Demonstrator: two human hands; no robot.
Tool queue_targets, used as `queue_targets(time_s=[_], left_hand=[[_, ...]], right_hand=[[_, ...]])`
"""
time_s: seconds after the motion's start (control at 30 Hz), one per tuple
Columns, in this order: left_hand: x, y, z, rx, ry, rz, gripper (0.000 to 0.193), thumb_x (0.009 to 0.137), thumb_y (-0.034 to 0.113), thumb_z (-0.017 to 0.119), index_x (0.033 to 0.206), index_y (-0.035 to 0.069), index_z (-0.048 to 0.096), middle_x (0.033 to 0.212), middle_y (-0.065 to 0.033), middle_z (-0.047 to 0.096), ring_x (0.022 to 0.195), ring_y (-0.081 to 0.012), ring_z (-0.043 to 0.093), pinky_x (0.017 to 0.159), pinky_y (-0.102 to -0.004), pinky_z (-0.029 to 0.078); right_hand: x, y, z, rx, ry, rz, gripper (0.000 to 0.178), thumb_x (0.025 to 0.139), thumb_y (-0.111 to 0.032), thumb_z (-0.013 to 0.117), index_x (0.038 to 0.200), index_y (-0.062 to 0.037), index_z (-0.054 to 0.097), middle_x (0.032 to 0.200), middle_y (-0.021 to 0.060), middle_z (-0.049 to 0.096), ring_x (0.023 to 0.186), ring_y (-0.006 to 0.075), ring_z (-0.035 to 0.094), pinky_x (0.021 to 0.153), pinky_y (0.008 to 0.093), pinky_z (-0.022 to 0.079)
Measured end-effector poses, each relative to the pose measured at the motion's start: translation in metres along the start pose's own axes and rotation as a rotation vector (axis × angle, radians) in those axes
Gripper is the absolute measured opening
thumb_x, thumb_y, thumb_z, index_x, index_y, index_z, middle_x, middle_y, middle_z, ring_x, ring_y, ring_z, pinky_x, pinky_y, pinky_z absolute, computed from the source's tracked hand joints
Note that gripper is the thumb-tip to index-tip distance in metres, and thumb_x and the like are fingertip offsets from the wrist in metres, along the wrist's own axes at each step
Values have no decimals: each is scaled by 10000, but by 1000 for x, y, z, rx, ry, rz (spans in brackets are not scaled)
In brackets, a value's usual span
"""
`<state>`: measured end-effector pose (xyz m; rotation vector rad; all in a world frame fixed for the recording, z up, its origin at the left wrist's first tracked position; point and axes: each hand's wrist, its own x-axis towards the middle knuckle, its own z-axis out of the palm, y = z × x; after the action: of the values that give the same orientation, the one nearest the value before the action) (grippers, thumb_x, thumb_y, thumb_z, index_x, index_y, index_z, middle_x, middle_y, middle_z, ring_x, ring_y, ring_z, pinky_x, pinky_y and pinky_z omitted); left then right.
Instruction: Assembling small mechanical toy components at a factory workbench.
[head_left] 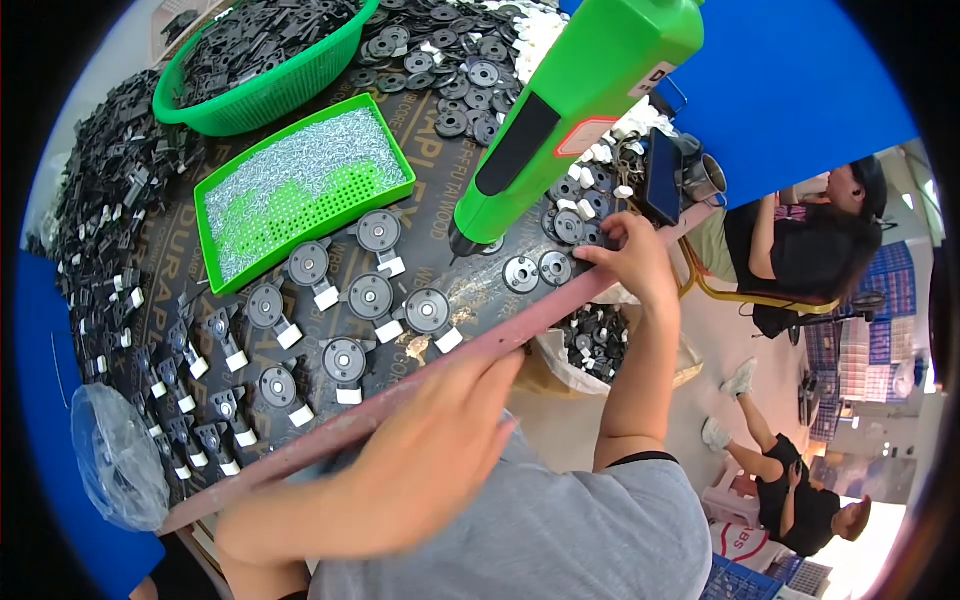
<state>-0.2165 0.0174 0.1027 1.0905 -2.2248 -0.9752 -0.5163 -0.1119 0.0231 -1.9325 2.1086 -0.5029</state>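
Observation:
My right hand (640, 262) reaches over the table's right edge with thumb and fingers apart, next to black round discs (570, 228) with white tabs. Two more discs (538, 271) lie just left of its thumb. Smeared by motion, my left hand (440, 440) is over the pink front rail (500, 345); its fingertips are hard to make out. A green electric screwdriver (575, 100) hangs tilted above the table, its dark tip pointing down. Left of the tip, several disc assemblies (370, 296) with white ends lie in loose rows.
A green tray (205, 225) holds small silvery screws. Behind it stands a green basket (250, 108) of black parts; more black parts (120, 180) are heaped at left. A sack of dark parts (595, 345) sits below the rail. A metal cup (705, 178) and two people are at right.

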Motion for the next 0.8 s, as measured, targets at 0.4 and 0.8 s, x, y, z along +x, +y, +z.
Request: queue_targets(time_s=[0.4,0.8], left_hand=[[120,-52,76,519,-35,-317,850,837,483,657,1475,57,291,1498,-272,261,1388,-461,230,1043,-645,274],[150,-74,92,575,285,-191,473,818,299,697,1127,-11,519,1334,-192,469,1240,-376,426,983,-518,365]], right_hand=[[24,14,1,167,129,-136,313,771,-84,738,1074,-55,666,980,112,599,766,226,585,715,337,491],[10,19,-5,165,-30,-89,367,650,-55,820,954,-38,616,955,57,586,783,178,560,717,313,495]])
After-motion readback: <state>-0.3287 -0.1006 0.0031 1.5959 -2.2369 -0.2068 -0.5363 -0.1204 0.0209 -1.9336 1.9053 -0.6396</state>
